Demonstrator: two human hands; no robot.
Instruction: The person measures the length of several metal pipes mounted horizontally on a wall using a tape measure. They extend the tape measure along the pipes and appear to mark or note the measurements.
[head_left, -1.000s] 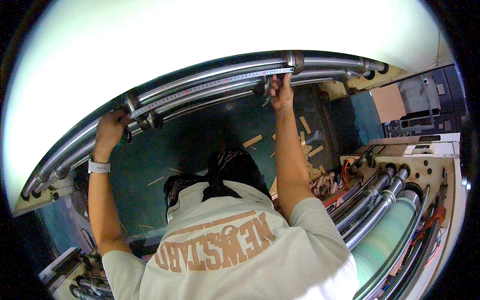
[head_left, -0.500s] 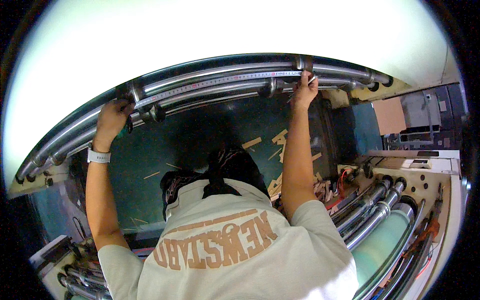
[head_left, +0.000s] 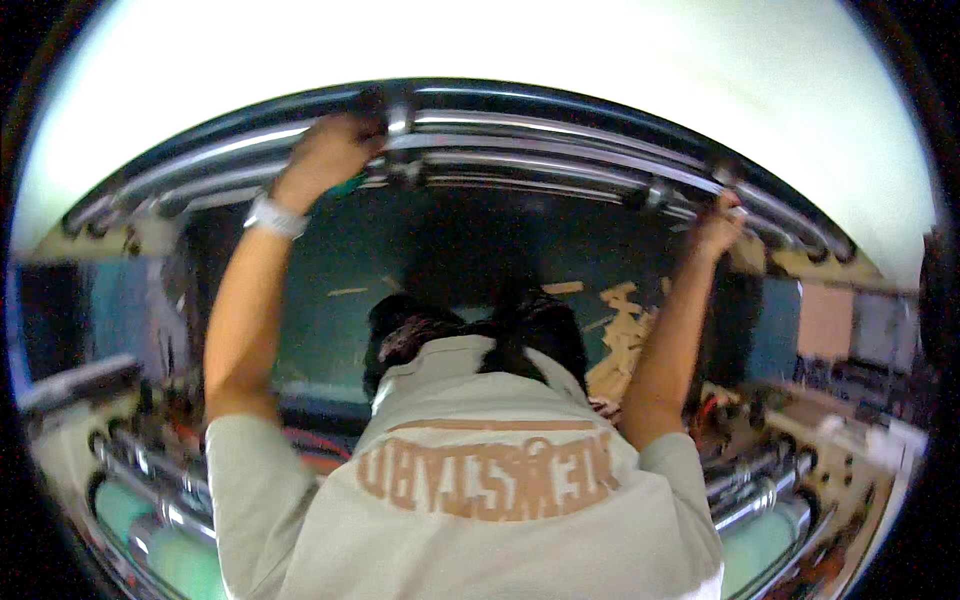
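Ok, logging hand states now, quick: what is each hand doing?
Left hand: closed on the rails.
Right hand: up at the rails; grip cannot be told, too blurred.

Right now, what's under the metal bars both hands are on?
Below the metal bars: a dark teal floor with pale scraps. The person's own head and shirt cover the middle.

Both arms reach up to a bank of parallel metal rollers spanning the top of the view, the left hand on them at upper left, the right hand well apart at upper right. More rollers lie at lower right, others at lower left, with wood scraps on the floor between the arms.
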